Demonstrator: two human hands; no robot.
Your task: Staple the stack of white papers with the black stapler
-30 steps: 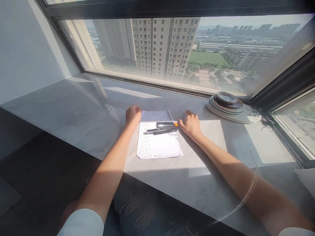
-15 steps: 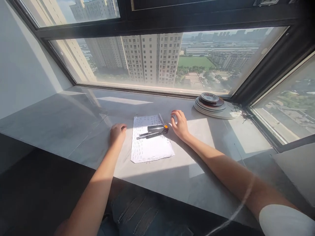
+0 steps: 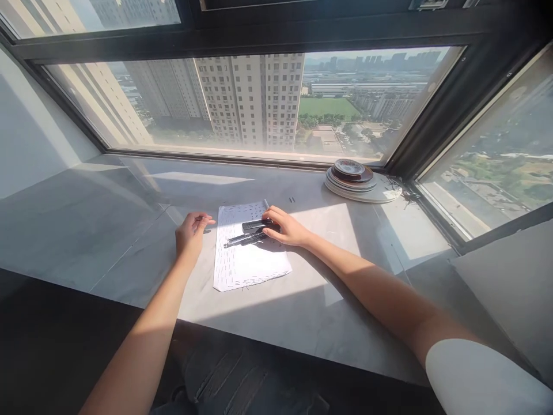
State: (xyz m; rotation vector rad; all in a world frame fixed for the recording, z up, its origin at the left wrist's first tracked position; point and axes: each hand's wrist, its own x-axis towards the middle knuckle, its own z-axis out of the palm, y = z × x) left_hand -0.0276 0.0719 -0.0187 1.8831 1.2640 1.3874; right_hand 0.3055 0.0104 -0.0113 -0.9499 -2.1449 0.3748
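Observation:
My right hand [image 3: 286,227] is closed around the rear end of a black stapler [image 3: 249,236], whose jaws point left and stand apart. The stapler lies across a printed stack of paper [image 3: 254,268] on the pale marble-look sill. A thin pale stick-like piece [image 3: 265,203] shows at the paper's top edge, by my right fingertips. Left of the paper, my left hand [image 3: 190,233] rests with its fingers drawn together in a pinch. Whether anything sits between those fingertips cannot be made out. Two tiny grey strips [image 3: 292,199] lie beyond my right hand.
A stack of plates [image 3: 351,180] stands at the back right by the window frame. Dark wiry bits [image 3: 409,196] lie beside it in the corner. The sill [image 3: 268,328] ends at a front edge above my legs. Window glass closes off the back and right.
My right hand has moved left from beside the paper and taken hold of the stapler's rear end. Two tiny strips now show where it was. My left fingers have shifted into a pinch.

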